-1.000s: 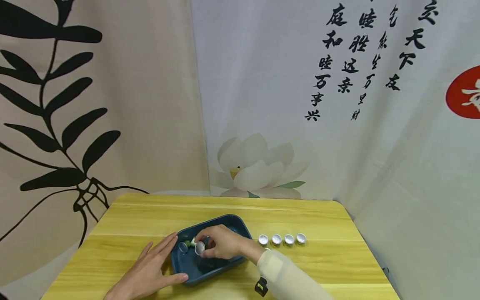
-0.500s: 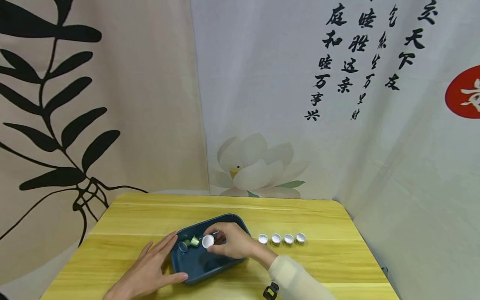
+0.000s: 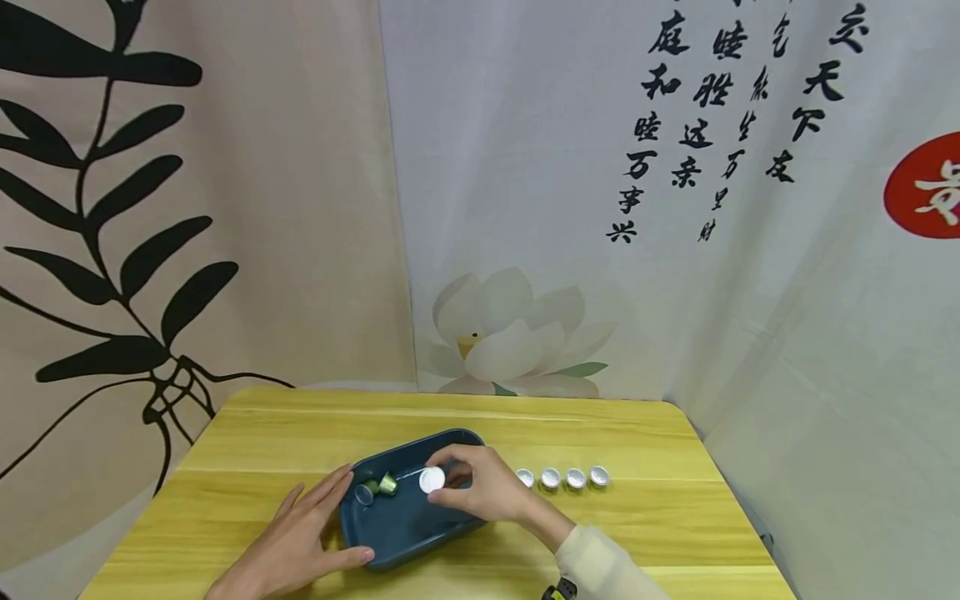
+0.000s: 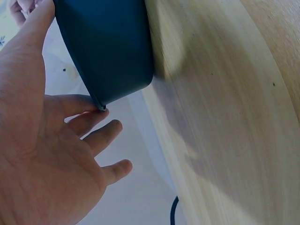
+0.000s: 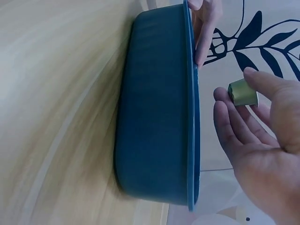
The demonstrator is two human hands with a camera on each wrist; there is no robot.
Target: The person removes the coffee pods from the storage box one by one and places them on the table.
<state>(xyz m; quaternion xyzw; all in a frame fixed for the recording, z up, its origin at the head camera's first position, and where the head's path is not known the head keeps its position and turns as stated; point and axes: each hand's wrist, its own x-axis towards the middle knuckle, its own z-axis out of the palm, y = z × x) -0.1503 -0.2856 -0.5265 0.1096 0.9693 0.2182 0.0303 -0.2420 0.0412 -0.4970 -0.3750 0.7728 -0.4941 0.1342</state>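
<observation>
My right hand (image 3: 483, 483) pinches a coffee capsule (image 3: 432, 480) over the dark blue tray (image 3: 420, 527), its round white lid facing the head camera. In the right wrist view, the same capsule's green metallic body (image 5: 244, 93) shows between thumb and fingers, above the rim. Spread along the tray's left end, my left hand (image 3: 288, 537) touches the rim with extended fingers, the thumb at the near side. Inside the tray, close to those fingers, lie a green capsule (image 3: 387, 484) on its side and another capsule (image 3: 364, 493) with a clear-looking round end.
Right of the tray, several capsules stand lid-up in a row, the rightmost capsule (image 3: 599, 476) being farthest from the tray. All rest on a yellow wood-grain table (image 3: 660, 533). Behind its back edge hangs a printed curtain (image 3: 525, 208).
My right hand has lifted the capsule away from the others in the tray and carried it right, its lid turning toward the head camera. My left hand has stayed at the tray.
</observation>
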